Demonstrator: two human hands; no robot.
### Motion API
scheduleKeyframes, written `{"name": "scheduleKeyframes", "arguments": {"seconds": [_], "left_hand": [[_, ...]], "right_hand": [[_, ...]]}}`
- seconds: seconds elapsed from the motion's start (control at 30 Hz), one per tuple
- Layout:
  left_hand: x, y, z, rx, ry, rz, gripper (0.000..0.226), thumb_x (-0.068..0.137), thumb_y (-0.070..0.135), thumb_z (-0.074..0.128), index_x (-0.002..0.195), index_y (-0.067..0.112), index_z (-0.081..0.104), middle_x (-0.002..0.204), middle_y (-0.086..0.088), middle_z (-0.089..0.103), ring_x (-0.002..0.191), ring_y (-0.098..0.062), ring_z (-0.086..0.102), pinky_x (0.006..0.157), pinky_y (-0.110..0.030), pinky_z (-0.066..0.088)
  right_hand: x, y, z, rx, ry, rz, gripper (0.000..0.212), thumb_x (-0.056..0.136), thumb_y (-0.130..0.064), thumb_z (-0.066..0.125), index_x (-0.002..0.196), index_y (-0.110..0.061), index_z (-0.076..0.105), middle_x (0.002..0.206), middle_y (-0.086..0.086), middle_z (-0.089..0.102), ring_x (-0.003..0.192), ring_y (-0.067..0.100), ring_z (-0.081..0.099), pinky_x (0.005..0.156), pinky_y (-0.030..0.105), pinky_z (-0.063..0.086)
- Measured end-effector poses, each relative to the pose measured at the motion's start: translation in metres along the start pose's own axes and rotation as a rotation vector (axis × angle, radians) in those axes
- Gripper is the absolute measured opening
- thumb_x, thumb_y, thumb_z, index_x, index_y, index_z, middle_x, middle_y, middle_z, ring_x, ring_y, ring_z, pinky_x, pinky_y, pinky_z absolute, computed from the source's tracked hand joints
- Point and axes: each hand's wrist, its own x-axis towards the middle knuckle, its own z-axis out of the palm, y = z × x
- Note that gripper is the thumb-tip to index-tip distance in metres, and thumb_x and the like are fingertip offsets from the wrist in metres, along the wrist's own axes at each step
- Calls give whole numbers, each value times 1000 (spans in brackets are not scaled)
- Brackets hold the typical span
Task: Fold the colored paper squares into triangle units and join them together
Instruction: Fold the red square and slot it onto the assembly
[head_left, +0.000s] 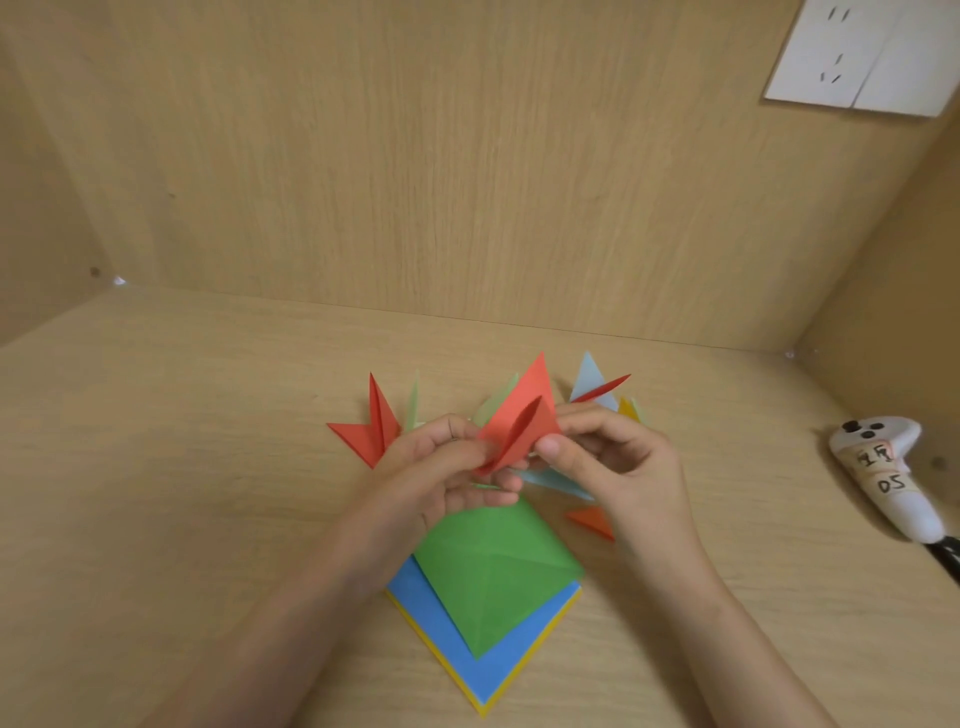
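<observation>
Both hands are working a red unit just above the desk.

From the head camera: the left hand (441, 462) is pinching the red folded unit (519, 426) at its lower edge while the right hand (613, 452) is gripping the opposite side, fingers curled, seemingly spreading its pocket for joining. The unfolded squares (498, 582) are lying stacked beneath, within easy reach; finished units (371, 426) are waiting behind.

Light wood worktop (182, 467). On it: stack of green (493, 566), blue (441, 618) and yellow (524, 670) squares, red folded unit (366, 431) at left, small red triangle (592, 521). White controller (883, 467) at right edge.
</observation>
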Motion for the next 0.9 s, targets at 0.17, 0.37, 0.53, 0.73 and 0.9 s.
{"name": "scheduleKeyframes", "arguments": {"seconds": [0.17, 0.37, 0.53, 0.73, 0.9], "left_hand": [[-1, -3, 0, 143, -108, -51, 10, 78, 15, 54, 76, 7, 59, 82, -14, 71, 68, -17, 66, 65, -27, 55], [2, -3, 2, 211, 123, 81, 43, 72, 48, 62, 96, 12, 68, 82, -5, 73, 74, -13, 68, 64, -24, 54], [2, -1, 7, 236, 278, 207, 34, 65, 27, 82, 94, 18, 68, 82, 1, 75, 76, -8, 70, 66, -20, 56], [1, -1, 7, 289, 346, 295, 13, 71, 2, 72, 81, 11, 70, 70, -3, 74, 64, -9, 68, 60, -20, 57], [2, 1, 7, 247, 397, 324, 8, 74, 1, 70, 80, 5, 67, 66, -3, 73, 57, -9, 67, 55, -17, 55]], "right_hand": [[4, -1, -3, 72, 67, 53, 12, 70, -10, 66, 77, -1, 62, 63, 3, 69, 56, 11, 64, 60, 18, 52], [6, -1, -3, 114, 6, 93, 22, 68, -3, 67, 89, -4, 62, 69, 1, 69, 60, 9, 63, 60, 18, 53], [5, 4, -1, 25, -75, 100, 29, 70, 0, 76, 94, -8, 63, 72, 3, 70, 66, 16, 61, 65, 20, 53], [3, 5, -1, -62, -113, 94, 27, 73, 1, 75, 93, -16, 66, 76, 5, 70, 72, 19, 62, 69, 22, 51], [3, -1, 4, 9, -36, 193, 23, 66, -15, 70, 87, -6, 65, 70, 5, 71, 60, 11, 64, 59, 19, 53]]}}
